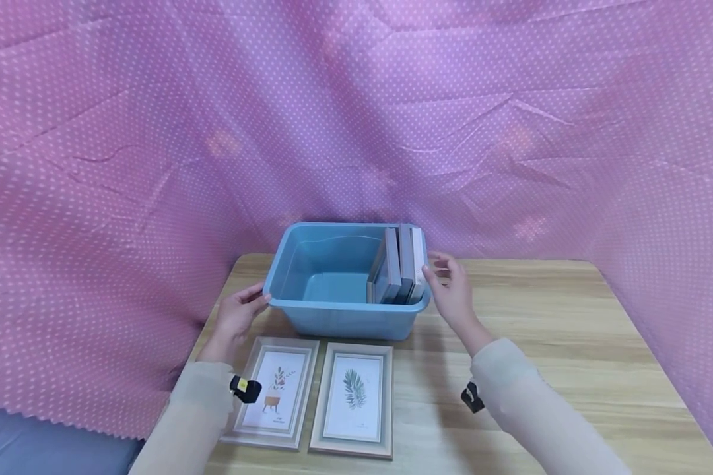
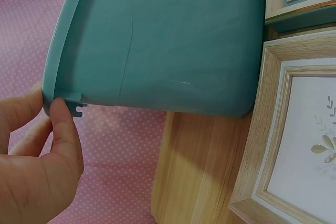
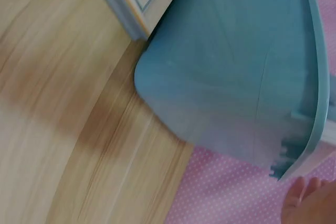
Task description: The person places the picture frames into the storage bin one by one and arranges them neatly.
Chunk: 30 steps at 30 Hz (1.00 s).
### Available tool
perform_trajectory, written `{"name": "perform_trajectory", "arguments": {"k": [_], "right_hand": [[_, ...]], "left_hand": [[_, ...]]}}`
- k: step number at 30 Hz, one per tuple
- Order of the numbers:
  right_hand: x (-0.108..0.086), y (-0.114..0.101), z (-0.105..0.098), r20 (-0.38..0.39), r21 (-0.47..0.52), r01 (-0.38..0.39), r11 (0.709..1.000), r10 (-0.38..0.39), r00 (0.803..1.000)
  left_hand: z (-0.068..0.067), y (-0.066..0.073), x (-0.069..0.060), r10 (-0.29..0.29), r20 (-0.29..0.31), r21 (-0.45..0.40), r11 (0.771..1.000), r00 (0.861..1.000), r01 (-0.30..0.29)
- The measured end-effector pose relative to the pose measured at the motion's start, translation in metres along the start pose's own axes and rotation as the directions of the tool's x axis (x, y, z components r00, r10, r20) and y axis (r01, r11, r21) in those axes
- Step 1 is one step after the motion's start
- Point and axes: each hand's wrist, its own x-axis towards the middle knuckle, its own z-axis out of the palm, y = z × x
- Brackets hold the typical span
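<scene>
A blue plastic tub [image 1: 335,321] stands on the wooden table. My left hand [image 1: 237,318] pinches its left rim near the front corner; the left wrist view shows thumb and fingers [image 2: 65,135] on the rim [image 2: 52,66]. At the right rim is my right hand [image 1: 451,290], thumb and fingers apart, the thumb tip close beside the rim and a pale frame [image 1: 418,260]. In the right wrist view the fingers [image 3: 300,195] lie just below the tub's rim [image 3: 321,87]; whether they touch it cannot be told. Several frames stand on edge in the tub's right side.
Two picture frames lie flat before the tub, one with a potted plant print [image 1: 276,389], the other with a green leaf print [image 1: 353,396]. A pink dotted cloth [image 1: 356,119] hangs behind and beside the table [image 1: 546,316].
</scene>
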Motion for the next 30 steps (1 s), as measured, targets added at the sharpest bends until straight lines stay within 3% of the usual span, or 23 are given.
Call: {"name": "perform_trajectory", "arguments": {"k": [3,6,9,13,24,30], "right_hand": [[0.006,0.004,-0.007,0.069,-0.001,-0.040,0.999,0.040,0.997],[0.013,0.006,-0.013,0.164,0.011,-0.116,0.993,0.113,0.980],[0.019,0.009,-0.020,0.266,0.024,-0.210,0.977,0.197,0.944],[0.026,0.011,-0.027,0.347,0.032,-0.288,0.957,0.260,0.901],[0.040,0.015,-0.034,0.473,0.108,-0.415,0.904,0.320,0.821],[0.046,0.018,-0.036,0.522,0.138,-0.459,0.878,0.329,0.787]], "left_hand": [[0.000,0.000,0.001,0.005,0.001,-0.002,1.000,1.000,-0.005],[0.001,0.001,0.002,0.016,0.002,-0.019,1.000,1.000,-0.016],[0.002,0.001,0.001,0.021,0.000,-0.024,0.999,1.000,-0.021],[0.005,0.000,0.000,0.020,-0.005,-0.009,1.000,1.000,-0.020],[0.012,0.003,-0.006,0.028,-0.028,-0.026,0.999,0.999,-0.028],[0.016,0.004,-0.010,0.036,-0.047,-0.050,0.998,0.998,-0.038]]}}
